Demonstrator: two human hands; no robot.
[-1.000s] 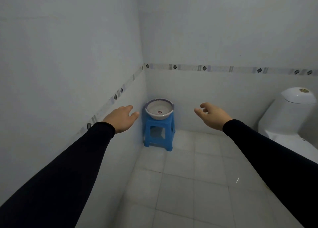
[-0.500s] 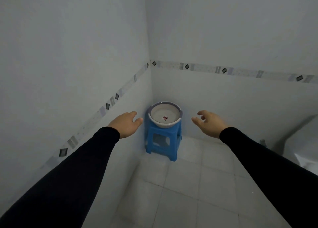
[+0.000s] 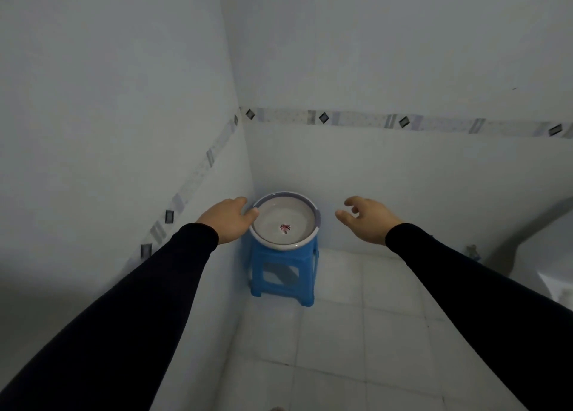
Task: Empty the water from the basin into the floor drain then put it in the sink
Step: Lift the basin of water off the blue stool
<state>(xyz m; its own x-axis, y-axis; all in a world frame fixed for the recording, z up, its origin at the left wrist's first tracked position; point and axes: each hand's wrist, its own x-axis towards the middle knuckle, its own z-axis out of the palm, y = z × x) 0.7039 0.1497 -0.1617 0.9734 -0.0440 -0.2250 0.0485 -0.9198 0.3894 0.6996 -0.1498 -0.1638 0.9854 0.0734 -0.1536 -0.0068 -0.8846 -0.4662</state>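
Sitting at frame centre on a blue plastic stool [image 3: 283,272] in the tiled corner, the round basin [image 3: 285,221] is upright with a small red mark on its bottom; whether it holds water cannot be told. Left hand [image 3: 228,219] is spread, holding nothing, its fingers overlapping the basin's left rim, contact uncertain. Right hand [image 3: 369,219] hangs to the right of the basin, clearly apart, fingers loosely curled and empty.

Dim, flat, bluish light is filling the room, casting only soft shadows. Wide-angle distortion is bending the tile band [image 3: 403,121] and walls [image 3: 108,100], and detail is looking soft.
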